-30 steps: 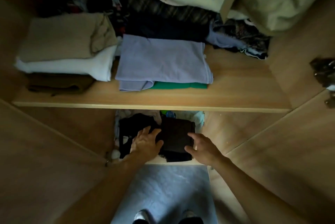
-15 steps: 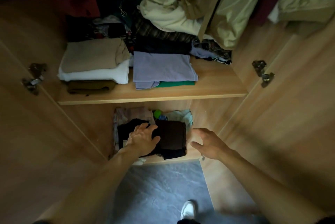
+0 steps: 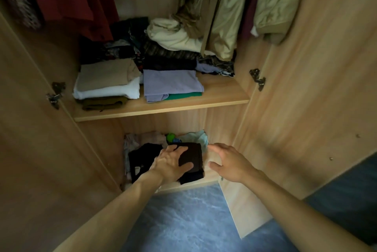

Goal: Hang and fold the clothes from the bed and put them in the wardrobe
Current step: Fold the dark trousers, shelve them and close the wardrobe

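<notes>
Folded dark garment (image 3: 191, 157) lies under the flat, spread left hand (image 3: 171, 163), just left of the spread, empty right hand (image 3: 228, 163); looks soft and light, so support both side edges.

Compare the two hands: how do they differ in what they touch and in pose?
The left hand lies flat on the dark folded garment at the wardrobe bottom, fingers spread and pressing it; the right hand touches nothing and hangs beside that garment, over the bare wooden floor of the wardrobe. The left palm faces down; the right is turned more sideways, thumb apart. Both are open and hold nothing.
</notes>
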